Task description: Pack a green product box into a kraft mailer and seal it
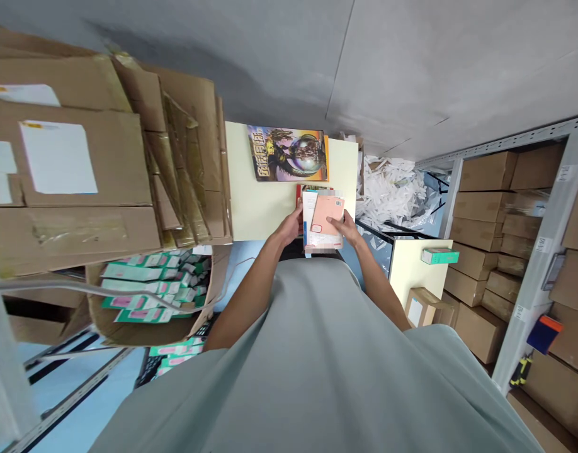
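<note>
Just past the near edge of the cream table (pixel 270 214), both my hands hold a small stack of thin books. On top lies a pink booklet (pixel 323 217) with a barcode, over a white book (pixel 309 204) with a blue patch on its left side. My left hand (pixel 291 228) is closed on the stack's left edge. From the right, my right hand (pixel 348 228) grips it, the thumb lying on the pink booklet. A red-covered book (pixel 304 188) shows behind the stack. Farther back on the table lies a book with a dragon-like picture cover (pixel 289 154).
Flattened cardboard boxes (pixel 185 145) stand at left, above an open carton (pixel 204 314) of small green-and-white boxes. Shredded white paper (pixel 393 189) is heaped at right. A small green box (pixel 440 256) sits on another cream surface. Shelves of brown cartons (pixel 478 226) line the right.
</note>
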Tool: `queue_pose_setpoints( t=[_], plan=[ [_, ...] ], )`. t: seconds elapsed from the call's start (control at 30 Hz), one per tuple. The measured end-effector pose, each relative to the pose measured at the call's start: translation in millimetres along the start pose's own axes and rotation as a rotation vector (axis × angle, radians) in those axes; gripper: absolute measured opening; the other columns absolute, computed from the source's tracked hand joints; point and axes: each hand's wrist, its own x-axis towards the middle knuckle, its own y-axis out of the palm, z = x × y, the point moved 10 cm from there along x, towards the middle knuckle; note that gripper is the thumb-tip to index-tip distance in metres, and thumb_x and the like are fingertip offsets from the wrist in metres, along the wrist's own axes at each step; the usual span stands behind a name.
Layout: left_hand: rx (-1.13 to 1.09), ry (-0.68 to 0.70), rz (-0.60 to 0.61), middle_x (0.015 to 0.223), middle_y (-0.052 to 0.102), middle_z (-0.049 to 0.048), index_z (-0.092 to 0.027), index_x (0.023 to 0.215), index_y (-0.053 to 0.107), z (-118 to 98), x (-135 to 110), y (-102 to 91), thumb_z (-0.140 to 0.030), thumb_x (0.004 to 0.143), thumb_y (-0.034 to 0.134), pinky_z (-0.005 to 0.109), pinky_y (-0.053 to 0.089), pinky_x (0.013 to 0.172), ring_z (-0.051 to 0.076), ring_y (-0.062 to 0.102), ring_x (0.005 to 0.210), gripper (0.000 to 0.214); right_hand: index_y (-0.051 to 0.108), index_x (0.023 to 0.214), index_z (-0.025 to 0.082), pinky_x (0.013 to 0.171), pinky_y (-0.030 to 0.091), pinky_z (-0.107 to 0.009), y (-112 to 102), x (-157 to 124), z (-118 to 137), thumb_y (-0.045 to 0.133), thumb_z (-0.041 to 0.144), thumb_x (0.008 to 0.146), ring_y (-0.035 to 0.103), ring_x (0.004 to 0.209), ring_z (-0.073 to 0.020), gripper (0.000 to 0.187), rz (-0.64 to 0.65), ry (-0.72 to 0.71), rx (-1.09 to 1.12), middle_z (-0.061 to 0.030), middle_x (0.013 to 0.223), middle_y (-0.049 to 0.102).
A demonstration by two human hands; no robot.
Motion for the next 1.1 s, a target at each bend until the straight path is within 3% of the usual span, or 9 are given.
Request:
queue_pose_setpoints(
  t=[0.13,0.23,0.4,0.57,0.7,0.77,0.87,1.0,1.1],
  plan=[
    [-0.061,0.032,0.054,0.108,0.086,0.0145,-0.020,0.121,0.078,-2.1,-14.8,5.3,-0.092,0.084,0.074,0.048,0.067,0.084,0.040,0.082,0.105,0.081,0.077,0.121,0.022,0.119,0.063,-0.046,-9.1,-9.1,7.2,0.101,0.065,0.072,0.078,0.132,-0.0327,0.069,-0.039,-0.055,0.013,-0.0121,0.138,0.086],
    [-0.103,0.068,0.078,0.117,0.087,0.0148,-0.020,0.129,0.079,-8.4,-25.2,3.5,-0.084,0.085,0.076,0.052,0.069,0.090,0.042,0.082,0.112,0.077,0.079,0.115,0.022,0.114,0.066,-0.048,-8.2,-16.2,11.7,0.101,0.068,0.072,0.081,0.126,-0.0353,0.067,-0.016,-0.068,0.031,-0.0113,0.129,0.089],
    [-0.127,0.102,0.085,0.122,0.088,0.0160,-0.020,0.134,0.080,-17.3,-37.4,-4.6,-0.077,0.082,0.085,0.054,0.068,0.097,0.043,0.082,0.117,0.078,0.082,0.117,0.020,0.110,0.069,-0.050,1.9,-30.8,18.9,0.103,0.071,0.070,0.084,0.122,-0.0367,0.072,0.159,-0.020,0.136,-0.0115,0.123,0.091],
    [-0.026,0.195,0.016,0.109,0.088,0.0151,-0.017,0.116,0.084,-27.2,-42.9,-1.8,-0.078,0.082,0.086,0.049,0.067,0.088,0.042,0.082,0.108,0.070,0.082,0.118,0.022,0.109,0.070,-0.051,8.5,-45.8,20.5,0.107,0.069,0.063,0.084,0.125,-0.0388,0.077,0.297,0.072,0.163,-0.0113,0.123,0.091],
    [0.024,0.278,-0.064,0.092,0.082,0.0097,-0.018,0.100,0.081,-36.9,-40.1,1.1,-0.077,0.082,0.089,0.041,0.063,0.078,0.036,0.080,0.099,0.062,0.081,0.124,0.023,0.109,0.071,-0.052,9.8,-55.3,20.0,0.104,0.067,0.069,0.085,0.124,-0.0382,0.074,0.329,0.066,0.176,-0.0109,0.125,0.091],
    [0.041,0.337,-0.145,0.087,0.078,0.0072,-0.020,0.090,0.077,-47.0,-40.3,-12.0,-0.077,0.084,0.090,0.038,0.063,0.080,0.033,0.077,0.100,0.060,0.080,0.126,0.024,0.110,0.071,-0.053,-0.9,-56.4,16.4,0.101,0.068,0.074,0.084,0.127,-0.0380,0.071,0.267,0.066,0.160,-0.0116,0.130,0.090],
    [0.038,0.434,-0.301,0.089,0.076,0.0044,-0.021,0.085,0.072,-66.8,-52.0,-54.6,-0.075,0.082,0.094,0.033,0.063,0.090,0.028,0.075,0.106,0.058,0.077,0.127,0.024,0.110,0.071,-0.052,-29.3,-52.7,11.9,0.097,0.069,0.079,0.082,0.131,-0.0374,0.069,0.135,0.055,0.170,-0.0133,0.135,0.089],
    [-0.042,0.521,-0.439,0.105,0.083,0.0046,-0.022,0.104,0.078,-84.8,-81.7,-112.2,-0.081,0.083,0.089,0.035,0.066,0.099,0.026,0.078,0.108,0.063,0.076,0.124,0.027,0.110,0.072,-0.049,-60.7,-34.9,11.1,0.099,0.067,0.077,0.082,0.131,-0.0355,0.066,-0.006,-0.002,0.246,-0.0119,0.136,0.088],
    [-0.069,0.487,-0.348,0.110,0.086,0.0071,-0.022,0.112,0.081,-81.6,-85.3,-106.0,-0.083,0.082,0.087,0.040,0.070,0.096,0.029,0.082,0.107,0.067,0.078,0.119,0.025,0.108,0.072,-0.046,-49.2,-12.0,3.3,0.102,0.064,0.074,0.084,0.124,-0.0338,0.064,-0.026,0.025,0.229,-0.0115,0.134,0.089]
  ],
)
